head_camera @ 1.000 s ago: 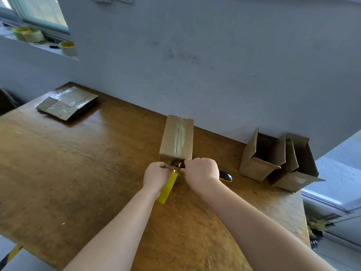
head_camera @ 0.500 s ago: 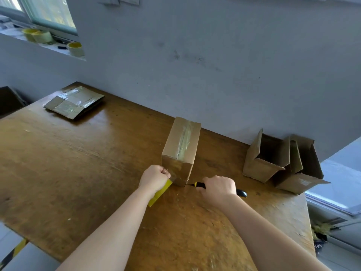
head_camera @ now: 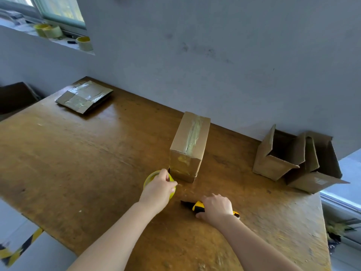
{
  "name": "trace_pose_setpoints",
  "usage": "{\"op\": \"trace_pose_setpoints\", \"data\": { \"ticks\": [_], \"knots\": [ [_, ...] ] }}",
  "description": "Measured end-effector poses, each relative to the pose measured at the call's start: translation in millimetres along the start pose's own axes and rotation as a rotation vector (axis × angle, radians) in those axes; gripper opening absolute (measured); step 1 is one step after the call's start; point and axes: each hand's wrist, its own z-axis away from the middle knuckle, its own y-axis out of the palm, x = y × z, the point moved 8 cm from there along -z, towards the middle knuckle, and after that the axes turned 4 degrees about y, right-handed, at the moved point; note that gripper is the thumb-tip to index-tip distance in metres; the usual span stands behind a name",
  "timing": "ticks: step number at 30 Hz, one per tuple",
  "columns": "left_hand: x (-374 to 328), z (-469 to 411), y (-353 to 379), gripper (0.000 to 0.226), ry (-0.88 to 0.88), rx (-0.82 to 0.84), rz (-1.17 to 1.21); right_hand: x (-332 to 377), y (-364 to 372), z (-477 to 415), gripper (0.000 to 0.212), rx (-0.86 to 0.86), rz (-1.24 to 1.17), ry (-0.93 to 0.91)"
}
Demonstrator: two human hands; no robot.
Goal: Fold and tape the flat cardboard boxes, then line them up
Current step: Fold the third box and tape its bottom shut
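A taped cardboard box (head_camera: 188, 145) stands on the wooden table (head_camera: 88, 157), tape running along its top and down its near end. My left hand (head_camera: 159, 187) grips a yellow tape roll (head_camera: 150, 178) lying on the table just left of the box's near corner. My right hand (head_camera: 215, 209) lies over a yellow and black utility knife (head_camera: 192, 205) flat on the table in front of the box. Two folded boxes (head_camera: 281, 159) with open flaps sit by the wall at the right. A stack of flat boxes (head_camera: 84, 96) lies at the far left corner.
A grey wall runs along the table's far edge. Spare tape rolls (head_camera: 49, 31) sit on the window ledge at upper left. The table's right edge (head_camera: 324, 222) drops off near the open boxes, and its near left edge (head_camera: 39, 222) meets a floor with striped tape.
Both hands have drawn back from the box's near end. My left hand has laid the tape roll on the table, and my right hand has lowered the knife flat onto the table.
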Motion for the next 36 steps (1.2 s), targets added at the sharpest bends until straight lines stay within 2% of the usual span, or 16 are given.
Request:
{"op": "trace_pose_setpoints", "data": {
  "ticks": [7, 13, 17, 20, 22, 25, 26, 28, 30, 32, 34, 36],
  "knots": [
    [-27.6, 13.7, 41.8, 0.043, 0.241, 0.23, -0.149, -2.2, -0.4, -2.4, 0.05, -0.018, -0.031, -0.009],
    [-29.2, 12.5, 40.0, 0.043, 0.255, 0.25, -0.142, -6.9, 0.2, -4.4, 0.048, 0.0, -0.068, 0.001],
    [-30.2, 6.8, 38.7, 0.074, 0.252, 0.314, -0.079, -7.9, 1.7, -6.3, 0.046, 0.02, -0.084, 0.006],
    [-25.9, 1.4, 38.4, 0.077, 0.187, 0.325, 0.036, -11.5, 0.1, -7.5, 0.047, 0.021, -0.115, 0.026],
    [-19.6, 1.0, 30.3, 0.064, 0.154, 0.229, 0.146, -15.6, -6.4, -8.1, 0.055, -0.015, -0.198, 0.043],
    [1.0, 1.7, -14.1, 0.026, 0.027, -0.204, 0.196, -23.0, -30.4, -6.7, 0.085, -0.137, -0.42, 0.097],
    [13.2, 2.1, -28.7, 0.022, -0.071, -0.337, 0.232, -25.0, -42.9, -5.5, 0.093, -0.197, -0.501, 0.119],
    [30.6, -1.9, -50.7, 0.032, -0.193, -0.5, 0.379, -25.8, -70.3, -4.5, 0.1, -0.32, -0.638, 0.14],
    [26.7, -19.4, -64.7, 0.059, -0.126, -0.474, 0.484, -19.6, -94.8, -6.7, 0.102, -0.397, -0.737, 0.11],
    [13.6, -40.6, -68.0, 0.073, -0.029, -0.319, 0.54, -11.2, -113.1, -11.2, 0.103, -0.446, -0.792, 0.067],
    [5.1, -55.4, -65.3, 0.072, 0.02, -0.188, 0.527, -5.9, -122.7, -16.8, 0.103, -0.464, -0.797, 0.051],
    [3.1, -62.9, -63.1, 0.067, 0.058, -0.171, 0.436, -4.8, -124.0, -22.9, 0.099, -0.466, -0.761, 0.056]
  ]
}}
